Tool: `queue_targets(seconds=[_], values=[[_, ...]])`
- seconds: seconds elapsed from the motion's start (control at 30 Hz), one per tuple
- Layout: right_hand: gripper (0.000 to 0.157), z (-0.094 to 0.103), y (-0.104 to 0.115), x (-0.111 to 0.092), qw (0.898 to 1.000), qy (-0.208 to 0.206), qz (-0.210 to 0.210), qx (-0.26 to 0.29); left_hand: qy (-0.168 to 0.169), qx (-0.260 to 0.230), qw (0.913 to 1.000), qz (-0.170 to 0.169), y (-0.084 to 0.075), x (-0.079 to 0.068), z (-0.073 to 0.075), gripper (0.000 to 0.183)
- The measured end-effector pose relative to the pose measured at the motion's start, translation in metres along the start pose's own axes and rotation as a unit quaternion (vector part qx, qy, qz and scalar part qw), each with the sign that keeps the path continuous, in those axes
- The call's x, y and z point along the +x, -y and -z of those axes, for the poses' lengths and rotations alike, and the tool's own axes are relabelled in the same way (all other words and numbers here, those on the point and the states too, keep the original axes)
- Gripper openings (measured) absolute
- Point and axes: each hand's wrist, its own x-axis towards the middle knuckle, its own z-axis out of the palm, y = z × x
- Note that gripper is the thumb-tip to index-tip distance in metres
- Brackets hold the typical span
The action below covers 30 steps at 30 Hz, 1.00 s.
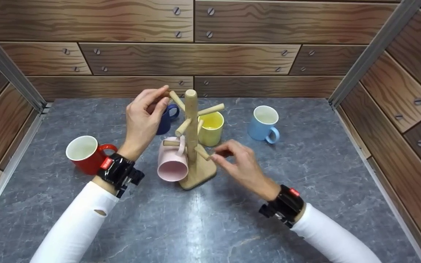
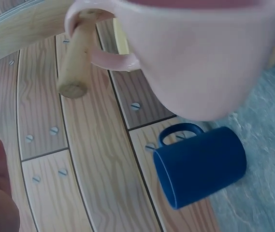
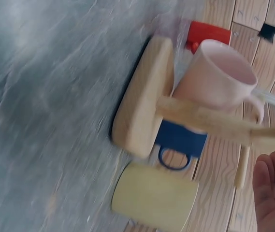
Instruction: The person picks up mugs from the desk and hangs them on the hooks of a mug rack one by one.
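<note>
A wooden mug tree with several pegs stands in the middle of the table. From one lower left peg hangs a pink mug by its handle, its mouth tipped toward me. My left hand is raised at the tree's upper left, fingertips close to the end of an upper peg and nothing in its grasp. Low on the other side, my right hand has thumb and forefinger right at the tip of a lower right peg, the fingers loosely bent. The left wrist view shows the pink mug large, its handle around the peg.
A red mug stands at the left, beside my left wrist. Behind the tree are a dark blue mug, partly hidden by my left hand, and a yellow mug. A light blue mug stands back right. Wood-patterned walls enclose the table.
</note>
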Motion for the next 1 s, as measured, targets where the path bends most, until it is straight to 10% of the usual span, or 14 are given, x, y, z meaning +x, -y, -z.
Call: queue_targets(seconds=[0.53,1.0], values=[[0.025,0.067,-0.052,-0.018,0.986,-0.041,-0.038,-0.155,0.109,0.11,0.9877,0.022,0.018,-0.04,0.034,0.055],[0.055,0.097,-0.084,-0.017,0.968,-0.062,-0.088,-0.228,0.21,0.255,0.9422,0.054,0.037,-0.066,0.06,0.075]])
